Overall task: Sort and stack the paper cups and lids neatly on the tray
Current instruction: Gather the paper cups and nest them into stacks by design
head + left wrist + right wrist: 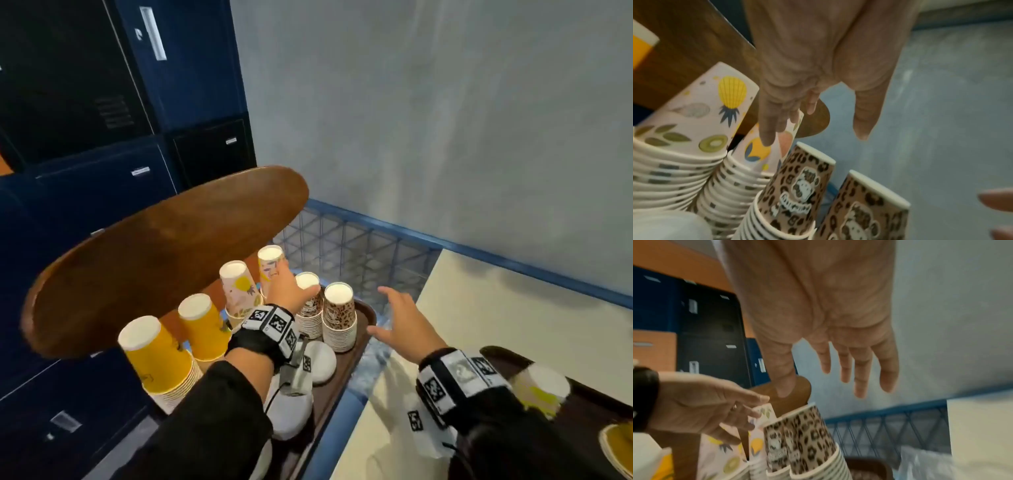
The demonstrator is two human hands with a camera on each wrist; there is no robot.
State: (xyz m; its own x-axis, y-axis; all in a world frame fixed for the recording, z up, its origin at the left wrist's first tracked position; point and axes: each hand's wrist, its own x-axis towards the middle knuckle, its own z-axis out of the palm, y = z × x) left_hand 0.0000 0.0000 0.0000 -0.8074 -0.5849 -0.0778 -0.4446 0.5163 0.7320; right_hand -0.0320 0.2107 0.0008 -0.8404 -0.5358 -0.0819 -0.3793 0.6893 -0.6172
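Observation:
A dark brown tray (342, 371) holds upside-down cup stacks: two yellow (157, 359), two fruit-patterned and two leopard-print (339, 315). White lids (320, 363) lie on the tray beneath my left wrist. My left hand (293, 284) reaches over the tray. Its straight fingertips (766, 138) touch the top cup of the far fruit-patterned stack (270, 263), and the thumb sticks out over a leopard stack (797, 186). To the right of the leopard stacks, my right hand (397, 315) hovers off the tray's edge, fingers spread and holding nothing.
A round wooden tabletop (154, 246) overhangs the cup stacks on the left. Dark blue lockers (171, 85) stand behind it. A blue wire rack (359, 253) runs along the grey wall. On the cream table (513, 325) sits a second dark tray (589, 411) with a cup.

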